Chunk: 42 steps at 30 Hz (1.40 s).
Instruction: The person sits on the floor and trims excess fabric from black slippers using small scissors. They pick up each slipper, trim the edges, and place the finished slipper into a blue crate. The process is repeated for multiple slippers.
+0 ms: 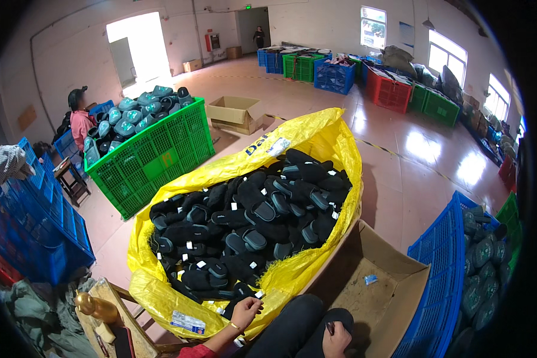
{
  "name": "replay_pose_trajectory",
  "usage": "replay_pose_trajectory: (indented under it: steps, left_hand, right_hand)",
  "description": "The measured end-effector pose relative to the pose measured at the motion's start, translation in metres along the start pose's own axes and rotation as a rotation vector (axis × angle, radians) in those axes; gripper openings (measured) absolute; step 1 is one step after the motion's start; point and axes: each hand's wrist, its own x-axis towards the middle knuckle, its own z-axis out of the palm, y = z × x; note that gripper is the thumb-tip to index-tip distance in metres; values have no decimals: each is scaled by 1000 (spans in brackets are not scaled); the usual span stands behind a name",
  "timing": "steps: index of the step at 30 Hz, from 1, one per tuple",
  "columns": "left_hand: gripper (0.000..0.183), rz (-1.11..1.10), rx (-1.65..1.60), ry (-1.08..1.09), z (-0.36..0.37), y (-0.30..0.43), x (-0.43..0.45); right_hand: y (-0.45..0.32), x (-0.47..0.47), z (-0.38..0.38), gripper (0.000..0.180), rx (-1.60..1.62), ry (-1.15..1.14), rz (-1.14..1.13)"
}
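Note:
A large yellow woven sack (pixel 315 277) stands open before me, filled with black slippers (pixel 259 210), many with small white tags. My left hand (pixel 247 312) is over its near edge, fingers curled, beside a white tag (pixel 259 294). Whether that hand holds anything is not clear. My right hand (pixel 337 340) rests at my knee, closed around a small dark object (pixel 330 327) that is mostly hidden. To the right of my legs an open cardboard box (pixel 385 286) has a small blue item (pixel 370 279) on its bottom.
A green crate (pixel 156 165) of grey slippers stands beyond the sack; a person (pixel 79 118) is behind it. Blue crates (pixel 434 268) flank me. A wooden stool (pixel 96 293) holds a gold bottle (pixel 100 308). An empty-looking cardboard box (pixel 232 114) sits on the floor.

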Motion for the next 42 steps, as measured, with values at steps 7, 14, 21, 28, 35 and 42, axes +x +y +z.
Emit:
replay_pose_trajectory:
  steps: [7, 14, 21, 28, 35, 42]
  left_hand:
    - [23, 36, -10, -37, 10, 7, -4]
    - [23, 73, -18, -24, 11, 16, -10]
    - [24, 75, -14, -22, 10, 11, -8]
    - [25, 78, 2, -23, 10, 12, -6]
    - [24, 82, -14, -37, 12, 15, -8]
    - [23, 82, -12, -33, 13, 15, -9]
  right_hand:
    - [2, -2, 1, 15, -12, 7, 1]
    - [1, -2, -3, 14, -34, -89, 41]
    - [8, -6, 9, 11, -19, -76, 119]
    - [10, -7, 12, 11, 13, -41, 93]
    - [10, -8, 11, 11, 0, -41, 89]
    - [14, -10, 14, 10, -4, -30, 86]
